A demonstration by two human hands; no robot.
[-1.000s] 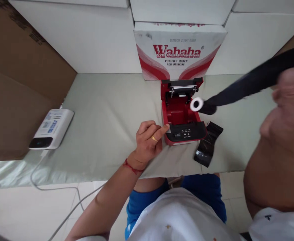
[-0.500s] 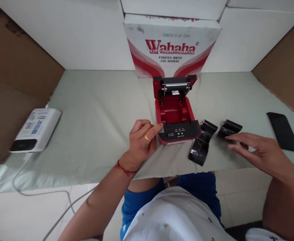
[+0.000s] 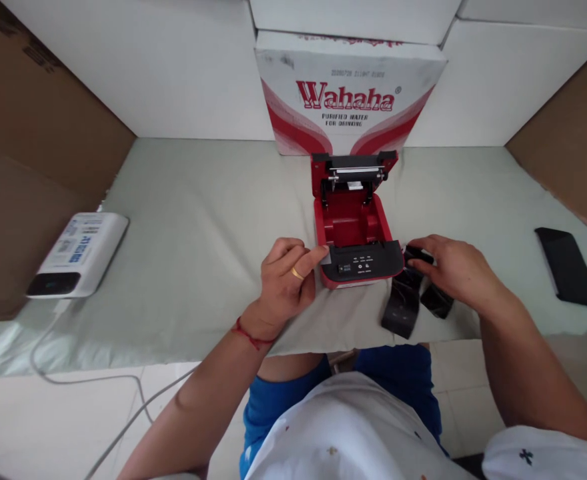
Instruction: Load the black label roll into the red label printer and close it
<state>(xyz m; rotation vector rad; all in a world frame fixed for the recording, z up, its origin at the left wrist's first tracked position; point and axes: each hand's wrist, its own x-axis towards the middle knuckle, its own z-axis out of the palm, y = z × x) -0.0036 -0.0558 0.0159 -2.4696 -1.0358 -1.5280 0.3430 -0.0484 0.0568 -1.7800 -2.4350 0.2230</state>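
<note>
Showing a small red printer (image 3: 354, 230) on a pale cloth-covered table (image 3: 208, 220), lid raised toward the far side, empty red paper bay exposed, black control panel at the near edge. Left hand (image 3: 287, 280), ring on one finger and red thread at the wrist, resting on the cloth at the printer's near left corner, fingers curled, index fingertip and thumb touching the corner of the black panel; pressed against the casing rather than closed around anything. Right hand (image 3: 451, 270) lying just right of the printer, fingers bent over a black plastic wrapper (image 3: 403, 303), fingertips on its upper end beside the panel; whether pinched or merely touched cannot be told. Wrapper partly under the hand, its lower strip and a second dark fold (image 3: 436, 301) showing near the table's front edge. Behind the printer, touching or nearly touching the raised lid, a white and red carton (image 3: 351, 93) printed "Wahaha", set among plain white boxes. At far left, a white device (image 3: 81, 253) with a dark end and a cable trailing off the table. At far right, a black phone (image 3: 567, 265), well apart from both hands.
</note>
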